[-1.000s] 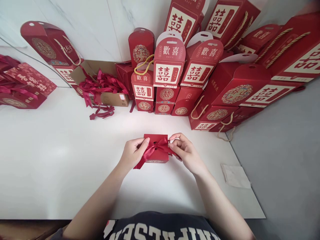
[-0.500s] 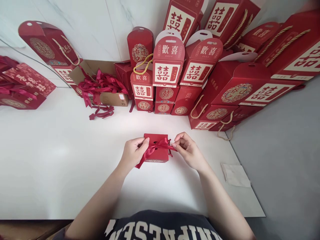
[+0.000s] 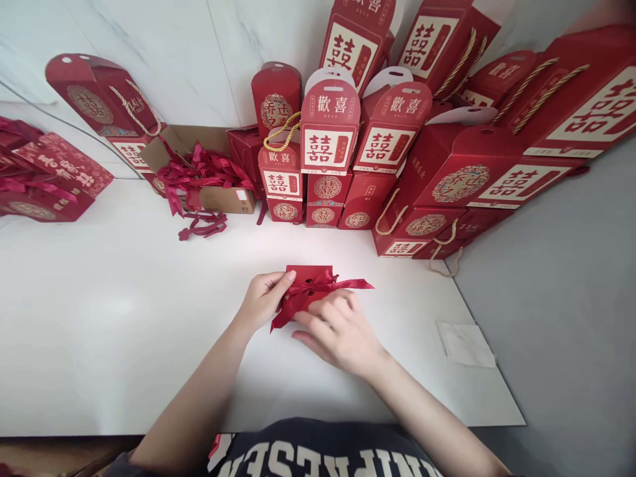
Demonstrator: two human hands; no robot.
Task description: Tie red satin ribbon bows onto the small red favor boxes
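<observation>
Pointing leftward over the red box [image 3: 310, 271] — the right hand [image 3: 344, 332].

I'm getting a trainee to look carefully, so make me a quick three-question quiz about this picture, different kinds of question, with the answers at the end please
1. Multiple choice: what is heaped in the open cardboard box? A) gold cords, B) red ribbons, C) white cloths.
2. True or false: the left hand holds the small red box at its left side.
3. Short answer: which hand reaches across the near side of the small red box, below the knot of its tied ribbon?

Key: 1. B. 2. True. 3. The right hand.
</observation>
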